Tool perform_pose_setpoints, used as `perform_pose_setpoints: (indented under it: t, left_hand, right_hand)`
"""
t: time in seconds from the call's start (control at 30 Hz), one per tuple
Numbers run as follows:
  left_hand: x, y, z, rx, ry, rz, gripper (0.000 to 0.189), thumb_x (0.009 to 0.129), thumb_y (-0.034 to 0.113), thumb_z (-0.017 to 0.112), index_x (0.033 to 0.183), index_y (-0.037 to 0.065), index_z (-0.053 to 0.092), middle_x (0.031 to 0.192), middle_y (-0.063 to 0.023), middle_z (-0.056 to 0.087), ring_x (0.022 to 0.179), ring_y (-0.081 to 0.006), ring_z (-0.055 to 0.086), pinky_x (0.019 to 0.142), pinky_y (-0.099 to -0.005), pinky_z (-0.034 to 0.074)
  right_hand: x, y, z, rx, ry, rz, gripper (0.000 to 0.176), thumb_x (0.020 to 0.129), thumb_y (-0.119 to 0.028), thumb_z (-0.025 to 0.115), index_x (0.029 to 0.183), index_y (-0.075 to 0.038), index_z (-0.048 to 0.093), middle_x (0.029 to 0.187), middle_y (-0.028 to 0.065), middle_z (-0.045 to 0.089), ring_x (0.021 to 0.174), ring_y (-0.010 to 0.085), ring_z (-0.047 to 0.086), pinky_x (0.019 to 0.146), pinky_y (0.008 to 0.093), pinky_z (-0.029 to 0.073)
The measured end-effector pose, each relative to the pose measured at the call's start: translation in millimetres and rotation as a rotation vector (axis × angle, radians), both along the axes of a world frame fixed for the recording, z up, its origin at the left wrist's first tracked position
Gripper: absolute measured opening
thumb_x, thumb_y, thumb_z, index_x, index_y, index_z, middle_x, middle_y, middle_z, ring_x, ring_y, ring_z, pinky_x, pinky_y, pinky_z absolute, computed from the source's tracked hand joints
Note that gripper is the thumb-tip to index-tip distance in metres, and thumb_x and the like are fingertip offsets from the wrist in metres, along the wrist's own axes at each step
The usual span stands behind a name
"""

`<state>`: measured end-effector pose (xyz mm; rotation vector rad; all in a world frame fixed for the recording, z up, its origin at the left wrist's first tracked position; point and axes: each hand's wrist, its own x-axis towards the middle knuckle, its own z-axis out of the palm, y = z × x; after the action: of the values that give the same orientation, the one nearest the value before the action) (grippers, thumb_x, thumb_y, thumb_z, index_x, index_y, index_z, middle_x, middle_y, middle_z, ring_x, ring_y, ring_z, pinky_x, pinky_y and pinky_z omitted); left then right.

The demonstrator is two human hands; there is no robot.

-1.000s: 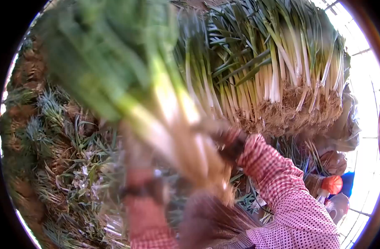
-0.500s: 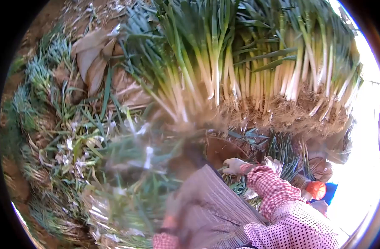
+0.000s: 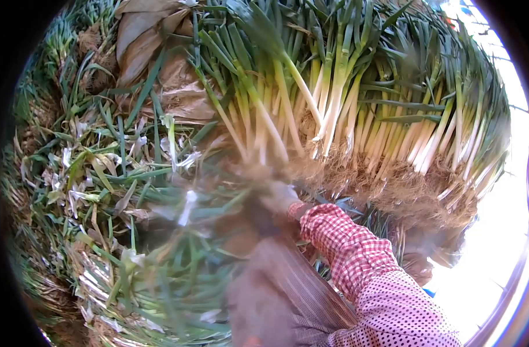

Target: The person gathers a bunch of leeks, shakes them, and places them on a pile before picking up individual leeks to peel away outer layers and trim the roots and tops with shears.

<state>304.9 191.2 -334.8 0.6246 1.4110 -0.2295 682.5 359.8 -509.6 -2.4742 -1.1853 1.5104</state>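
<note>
- Head view. Landmark: stack of green onions (image 3: 357, 115), laid with the root ends toward the camera and the leaves pointing away.
- Right hand (image 3: 279, 198), in a pale glove with a red checked sleeve (image 3: 334, 237), sits at the stack's left lower edge, against the root mat.
- Grip: blurred. I cannot tell how far the fingers are closed or whether they hold anything.
- Loose bunch (image 3: 201, 243): a smeared streak of green stalks running from that hand away from the stack, down and left. Contact with the hand is not resolvable.
- Left hand: not made out. Striped cloth (image 3: 287, 289) fills the space below the stack.
- Left of the stack: brown sacking (image 3: 172, 87) and scattered trimmings (image 3: 97, 173) on the ground.
- Judgement: hold a bunch near the white bases, where the stalks are stiffest, since the leaves will bend and tear.
- Judgement: keep its roots flush with the stack's root face.
- Judgement: the stack looks loosely piled, so a hard push at its edge may dislodge stalks.
</note>
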Motion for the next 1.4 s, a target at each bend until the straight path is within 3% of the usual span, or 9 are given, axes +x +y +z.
perform_pose_setpoints:
  t: [0.27,0.33,0.53,0.73,0.9,1.13,1.2,1.27,1.4]
  left_hand:
    - [10.0,-17.8,15.1,-0.147,0.22,0.128,0.029,0.094,0.018,0.065,0.116,-0.002,0.065,0.102,-0.0067,0.068,0.092,-0.0147,0.062,0.084,-0.028,0.051]
    - [45.9,20.2,33.9,-0.175,0.28,0.084,0.028,0.094,0.015,0.064,0.117,-0.002,0.065,0.1,-0.0061,0.069,0.092,-0.0149,0.063,0.084,-0.0275,0.051]
    - [5.6,-111.7,-15.1,-0.135,0.11,0.317,0.028,0.095,0.003,0.058,0.123,-0.003,0.063,0.111,-0.0087,0.068,0.103,-0.0163,0.063,0.09,-0.0285,0.051]
    - [41.7,-50.0,11.3,-0.043,0.029,-0.031,0.026,0.097,0.0,0.056,0.122,-0.002,0.061,0.115,-0.0102,0.065,0.108,-0.0185,0.063,0.091,-0.0289,0.051]
    - [39.3,-54.8,-4.2,-0.129,0.089,0.175,0.026,0.097,0.0,0.055,0.122,-0.002,0.061,0.115,-0.0105,0.065,0.109,-0.0198,0.063,0.091,-0.0296,0.051]
    - [41.2,-61.7,-7.1,-0.148,0.115,0.353,0.025,0.098,0.001,0.054,0.122,-0.002,0.06,0.116,-0.011,0.064,0.109,-0.0218,0.063,0.092,-0.0306,0.052]
    - [43.9,-59.9,-5.7,-0.154,0.127,0.408,0.024,0.098,0.001,0.054,0.122,-0.002,0.06,0.116,-0.0111,0.064,0.11,-0.0223,0.063,0.092,-0.0309,0.052]
    - [46.9,-55.2,-4.9,-0.157,0.14,0.479,0.024,0.098,0.001,0.053,0.121,-0.002,0.06,0.117,-0.0112,0.063,0.11,-0.0229,0.063,0.092,-0.0312,0.052]
    - [45.3,-45.9,-3.8,-0.173,0.14,0.666,0.023,0.099,0.001,0.053,0.121,-0.002,0.059,0.117,-0.0115,0.063,0.111,-0.0239,0.063,0.092,-0.0318,0.052]
  right_hand:
    - [60.9,44.9,-41.1,-0.146,-0.093,0.386,0.046,0.094,-0.036,0.059,0.136,-0.017,0.055,0.115,0.0182,0.069,0.114,0.0358,0.065,0.098,0.0475,0.051]
    - [37.8,59.9,5.4,-0.158,0.032,0.161,0.043,0.095,-0.038,0.057,0.131,-0.014,0.058,0.11,0.0211,0.07,0.112,0.0377,0.065,0.096,0.048,0.051]
    - [-23.6,20.9,-85.0,-0.313,-0.032,0.393,0.045,0.089,-0.034,0.064,0.126,-0.008,0.065,0.123,0.0195,0.068,0.115,0.0348,0.064,0.097,0.0442,0.051]
    - [-40.3,-10.5,-150.3,-0.693,-0.03,0.428,0.044,0.085,-0.037,0.064,0.118,-0.009,0.072,0.125,0.017,0.068,0.115,0.0341,0.066,0.095,0.0442,0.053]
    - [-43.4,-31.1,-149.6,-0.641,-0.026,0.717,0.048,0.08,-0.034,0.068,0.123,-0.013,0.07,0.127,0.0195,0.066,0.119,0.0325,0.064,0.099,0.0432,0.052]
    - [-118.4,58.6,-147.0,0.197,0.016,0.344,0.079,0.083,-0.04,0.07,0.148,-0.008,0.041,0.133,0.0204,0.061,0.123,0.0371,0.059,0.105,0.044,0.046]
    - [-138.0,104.6,-155.4,-0.075,0.171,0.18,0.088,0.084,-0.043,0.069,0.152,-0.003,0.031,0.14,0.0236,0.054,0.13,0.0371,0.054,0.109,0.0433,0.042]
    - [-161.4,139.9,-142.9,-0.285,0.093,0.192,0.081,0.085,-0.042,0.069,0.15,-0.004,0.037,0.14,0.0224,0.056,0.132,0.034,0.053,0.109,0.0424,0.042]
    - [-201.0,149.9,-120.3,0.169,-0.095,0.317,0.033,0.086,-0.039,0.066,0.106,-0.013,0.069,0.109,0.0186,0.071,0.104,0.0354,0.068,0.091,0.045,0.052]
